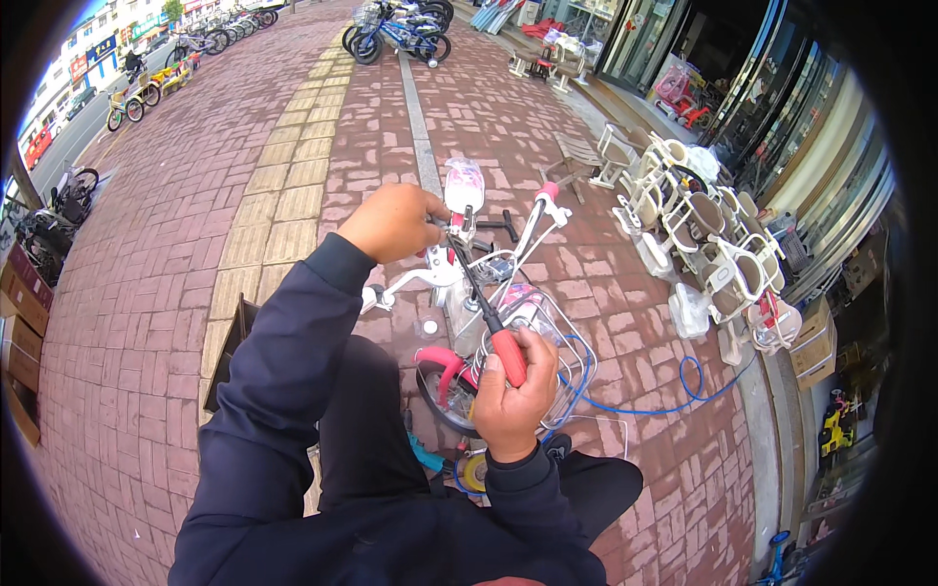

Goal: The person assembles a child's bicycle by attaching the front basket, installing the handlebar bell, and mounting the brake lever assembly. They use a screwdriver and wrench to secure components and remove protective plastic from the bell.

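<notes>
A small white and pink children's bicycle [445,283] stands in front of me on the brick pavement, with a wire front basket [557,337] and a pink front mudguard [438,361]. My right hand [513,396] grips the red handle of a long screwdriver [507,354]; its dark shaft runs up to the handlebar stem. My left hand [391,223] closes on the bicycle's handlebar area near the stem, beside a pink saddle wrapped in plastic [464,186]. The right handlebar grip [549,192] is red.
A blue hose [684,391] loops over the pavement on my right. A row of white child seats [703,244] stands by the shopfront. A dark flat board [230,352] lies at my left. Parked bicycles [401,29] stand far ahead. Cardboard boxes [20,303] are at the left edge.
</notes>
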A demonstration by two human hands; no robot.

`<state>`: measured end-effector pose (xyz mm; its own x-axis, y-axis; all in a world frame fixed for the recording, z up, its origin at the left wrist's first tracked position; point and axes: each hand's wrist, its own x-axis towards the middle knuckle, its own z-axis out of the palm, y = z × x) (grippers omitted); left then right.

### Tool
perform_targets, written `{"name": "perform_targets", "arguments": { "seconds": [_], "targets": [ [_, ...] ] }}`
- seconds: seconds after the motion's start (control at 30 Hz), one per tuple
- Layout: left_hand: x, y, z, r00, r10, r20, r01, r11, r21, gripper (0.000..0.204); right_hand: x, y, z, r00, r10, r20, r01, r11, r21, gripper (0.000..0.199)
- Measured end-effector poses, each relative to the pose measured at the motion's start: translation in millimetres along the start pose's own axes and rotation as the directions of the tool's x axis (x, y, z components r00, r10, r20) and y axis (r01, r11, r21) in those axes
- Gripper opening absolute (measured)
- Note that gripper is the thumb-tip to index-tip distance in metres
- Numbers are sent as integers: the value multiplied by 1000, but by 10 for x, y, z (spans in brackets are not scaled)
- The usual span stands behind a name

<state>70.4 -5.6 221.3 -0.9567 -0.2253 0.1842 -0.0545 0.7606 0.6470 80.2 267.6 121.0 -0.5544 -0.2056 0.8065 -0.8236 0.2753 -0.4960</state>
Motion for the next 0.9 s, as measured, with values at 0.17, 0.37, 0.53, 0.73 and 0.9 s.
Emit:
{"name": "perform_targets", "arguments": {
  "seconds": [0.17,0.37,0.53,0.73,0.9],
  "targets": [
    [-4,-2,14,1000,-12,-4,12,1000,-18,30,-12,34,-34,836,508,205,-547,798,254,43],
    [16,-38,34,1000,4,-9,-4,1000,-16,31,2,52,-45,993,98,63,-105,988,111,47],
    [21,-36,36,1000,6,-18,-5,1000,11,32,29,41,-85,966,228,124,-249,949,194,40],
    [11,-30,31,1000,-12,-7,12,1000,-12,31,-7,55,-31,962,260,87,-273,939,209,43],
    [19,-51,40,1000,-2,-11,2,1000,-12,31,-10,47,-61,998,57,40,-61,991,119,48]
  ]
}}
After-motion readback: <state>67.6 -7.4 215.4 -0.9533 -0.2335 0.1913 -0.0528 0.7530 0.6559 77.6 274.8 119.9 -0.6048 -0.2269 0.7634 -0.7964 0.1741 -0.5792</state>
